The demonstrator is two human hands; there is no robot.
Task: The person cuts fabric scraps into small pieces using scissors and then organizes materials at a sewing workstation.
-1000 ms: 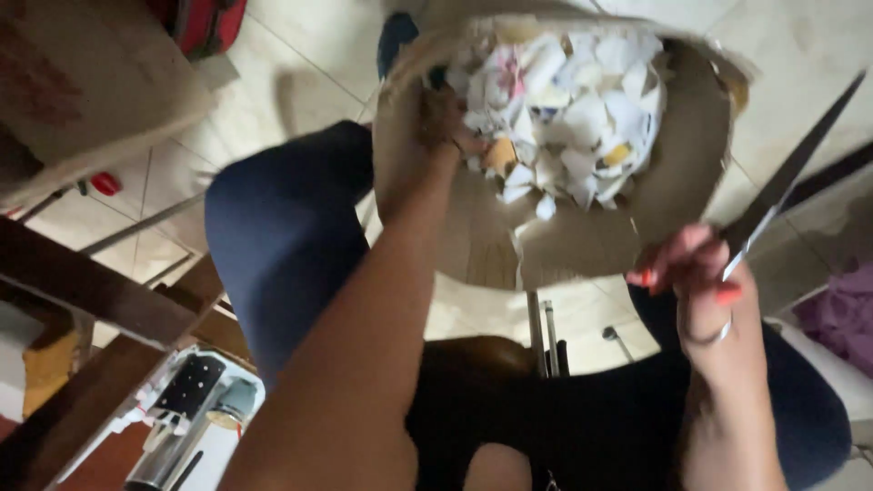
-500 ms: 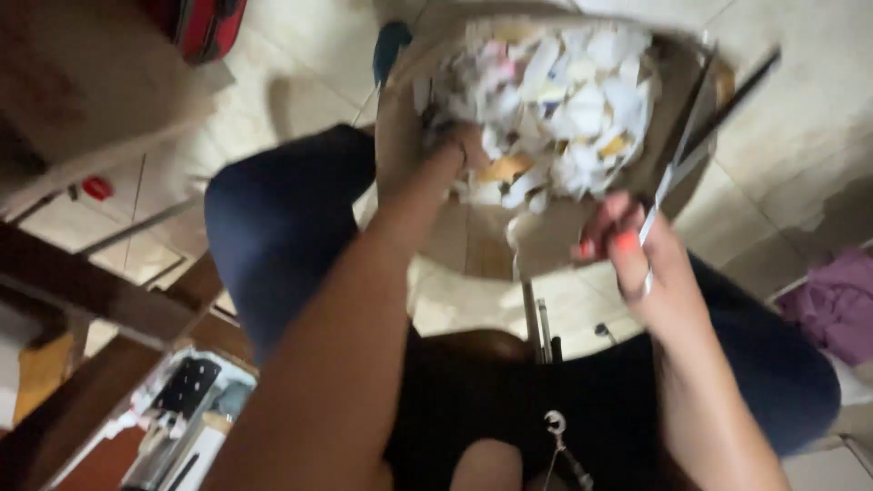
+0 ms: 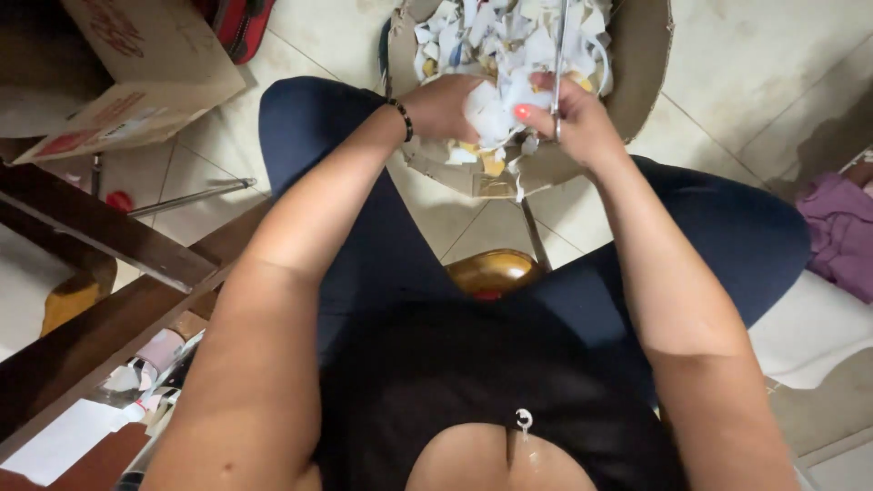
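A round cardboard tray [image 3: 641, 64] holds several white and yellow paper scraps [image 3: 496, 41]; it rests on the tiled floor past my knees. My left hand [image 3: 443, 107] wears a dark bead bracelet and is closed on a bunch of scraps at the tray's near side. Close beside it, my right hand [image 3: 577, 118], with orange nails and a ring, grips a pair of scissors [image 3: 560, 45]. The blades point up over the scraps. Both hands meet above the tray's near rim.
A cardboard box [image 3: 136, 77] lies at the upper left beside a red bag [image 3: 241, 23]. Dark wooden furniture bars [image 3: 109, 273] cross the left side. A wooden stool seat [image 3: 491, 271] shows between my legs. Purple cloth [image 3: 841, 227] lies at the right.
My right hand has moved left and up with the scissors, from beside the tray to over its near rim, joining my left hand. The camera has tipped down and drawn nearer.
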